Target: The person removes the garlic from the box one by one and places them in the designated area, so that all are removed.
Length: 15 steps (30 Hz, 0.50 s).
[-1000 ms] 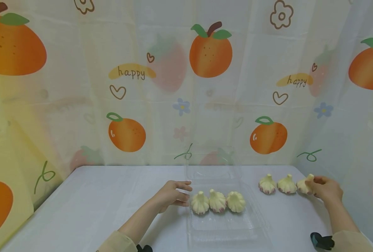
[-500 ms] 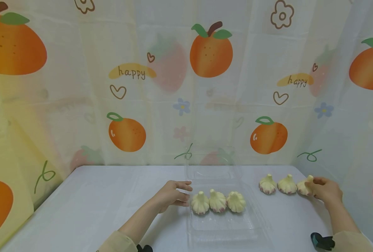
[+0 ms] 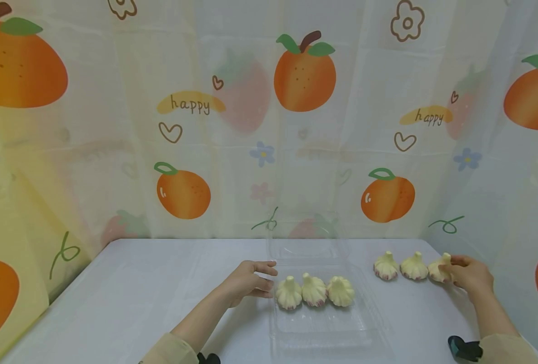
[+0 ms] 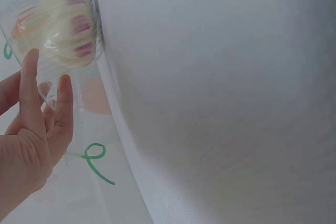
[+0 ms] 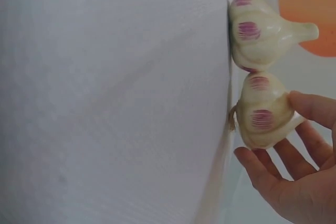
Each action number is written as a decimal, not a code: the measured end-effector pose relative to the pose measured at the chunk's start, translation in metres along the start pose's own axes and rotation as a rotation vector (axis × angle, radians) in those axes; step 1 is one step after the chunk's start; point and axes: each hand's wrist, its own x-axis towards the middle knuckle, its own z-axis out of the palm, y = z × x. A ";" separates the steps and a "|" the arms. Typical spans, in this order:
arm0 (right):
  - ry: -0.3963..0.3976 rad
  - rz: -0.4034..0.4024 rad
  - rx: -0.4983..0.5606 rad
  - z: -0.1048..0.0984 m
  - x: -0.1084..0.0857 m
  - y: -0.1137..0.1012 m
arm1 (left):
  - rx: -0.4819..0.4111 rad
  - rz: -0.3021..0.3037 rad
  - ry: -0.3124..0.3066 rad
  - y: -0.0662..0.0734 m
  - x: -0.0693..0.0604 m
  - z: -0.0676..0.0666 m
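Observation:
My left hand (image 3: 247,284) reaches the left side of a clear plastic clamshell box (image 3: 319,326), its fingers extended at the wall. In the left wrist view those fingers (image 4: 32,80) touch or nearly touch the plastic. Three garlic bulbs, the middle one (image 3: 314,290) among them, sit side by side in the box. Over on the right, my right hand (image 3: 472,275) holds the rightmost garlic bulb (image 3: 438,270) of a row of three. The right wrist view has the thumb on this bulb (image 5: 262,111) and the fingers curled about its other side, with the bulb at the tabletop.
Two more garlic bulbs, one in the middle (image 3: 414,266) and one at the left (image 3: 385,266), stand beside the held one. The box's lid (image 3: 307,247) is raised at the back. A patterned curtain (image 3: 250,126) hangs behind the white table (image 3: 159,293).

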 end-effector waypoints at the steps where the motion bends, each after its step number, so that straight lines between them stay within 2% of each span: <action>1: 0.000 0.002 0.001 0.000 0.000 0.000 | -0.001 -0.001 0.000 0.000 0.000 0.000; 8: 0.014 -0.003 -0.015 0.001 -0.003 -0.003 | -0.004 -0.005 0.005 0.000 0.000 0.000; 15: 0.015 0.031 0.006 0.001 -0.005 -0.009 | 0.001 -0.008 0.006 0.000 0.001 0.000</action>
